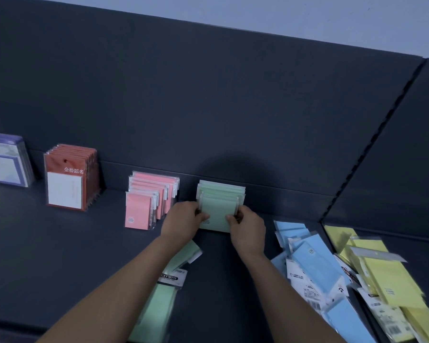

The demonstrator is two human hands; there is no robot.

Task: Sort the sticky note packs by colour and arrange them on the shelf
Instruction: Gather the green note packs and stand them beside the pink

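Note:
A row of green sticky note packs [221,194] stands upright on the dark shelf [84,243], leaning toward the back panel. My left hand [182,220] grips the left edge of the front green pack [217,216]; my right hand [248,229] pinches its right edge. More green packs [159,303] lie flat under my left forearm. To the left stands a row of pink packs [149,201]. Loose blue packs [315,266] lie in a heap to the right, with yellow packs [386,273] beyond them.
Further left stand red packs [70,179] with white pads and purple packs [8,162] at the frame's edge. A notched upright [372,144] divides this shelf bay from the one on the right. The dark back panel rises behind all rows.

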